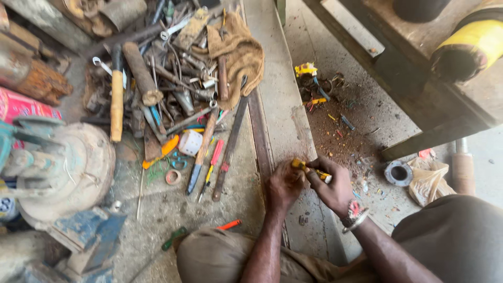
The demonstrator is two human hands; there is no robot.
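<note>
1. The left hand (pixel 285 184) and the right hand (pixel 332 188) meet low in the middle of the view, over a grey plank (pixel 277 105) that runs away from the person.
2. Both hands are clenched around 1 small yellow piece (pixel 309 169); the left grips its near end, the right fingers pinch the other end, where a pale tip shows.
3. The right wrist wears a metal bracelet (pixel 355 217).
4. Just right of the hands, reddish dust and bits of coloured wire (pixel 343 131) lie scattered on the floor, with a metal ring (pixel 398 173) and a crumpled plastic bag (pixel 427 181) near.
5. Well left of the hands, a heap of tools (pixel 173 78) sits partly under a brown rag (pixel 241 52).
6. A red-handled screwdriver (pixel 212 167) lies at the heap's near edge.
</note>
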